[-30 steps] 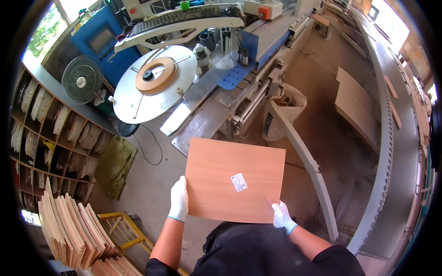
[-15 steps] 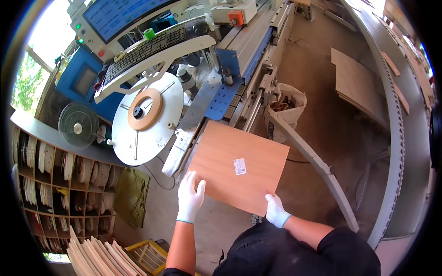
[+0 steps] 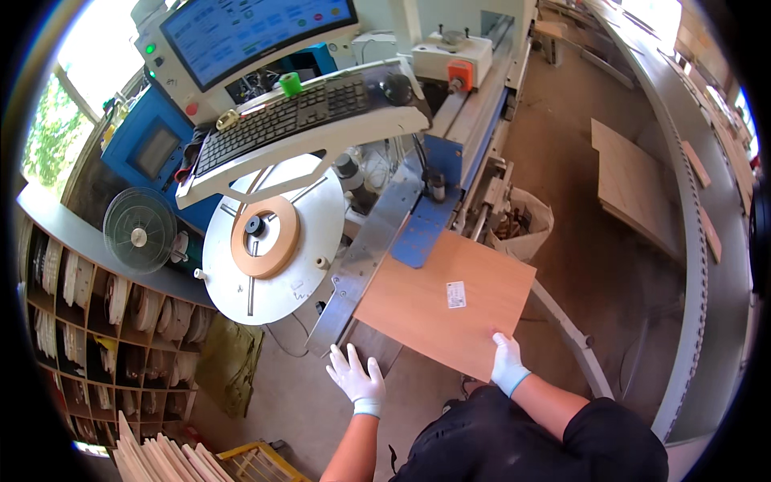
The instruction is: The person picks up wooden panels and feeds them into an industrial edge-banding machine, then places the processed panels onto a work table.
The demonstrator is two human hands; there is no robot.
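Note:
A wood-grain panel point(image 3: 426, 313) with a small white label point(image 3: 456, 294) lies flat against the metal guide point(image 3: 341, 296) of a machine. Its far left corner is tucked beneath a blue metal plate point(image 3: 416, 243). My right hand point(image 3: 508, 366), in a white glove, grips the panel's near right edge, thumb on top and fingers hidden underneath. Also gloved, my left hand point(image 3: 356, 380) is apart from the panel, fingers spread, close to the near end of the guide. Left of the guide, a roll of wood-coloured edge banding point(image 3: 281, 241) rests on a round white disc point(image 3: 221, 285).
Above the disc are a keyboard point(image 3: 281, 124) and a monitor point(image 3: 257, 36). Beyond the panel stands a sack of offcuts point(image 3: 530, 229). A grey conveyor point(image 3: 707, 321) curves along the right. Shelves of rolls point(image 3: 120, 337) and a stack of wooden strips point(image 3: 165, 459) fill the left.
The panel has moved forward along the guide, its far corner now under the blue plate. My left hand has come off the panel and spread its fingers; my right keeps its grip.

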